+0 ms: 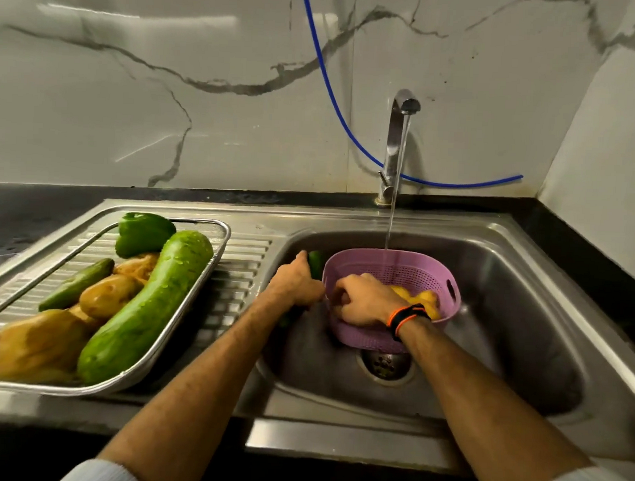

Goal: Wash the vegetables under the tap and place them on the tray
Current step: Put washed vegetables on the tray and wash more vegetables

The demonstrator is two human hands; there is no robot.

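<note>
The left hand [298,281] is wrapped around a green cucumber [316,263] – wet, stiff, likely slippery; grip mid-body. The right hand [364,299] is curled inside the purple basket [413,337] – contents hidden.

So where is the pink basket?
The pink basket sits in the sink on the right, under the running tap, with the right hand gripping its near rim.

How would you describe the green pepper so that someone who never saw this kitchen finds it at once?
Look at the metal tray on the ribbed drainboard, left of the sink bowl. At the tray's far end lies the green bell pepper. Unlike the long gourd and the potatoes beside it, it is squat and lobed.
</note>
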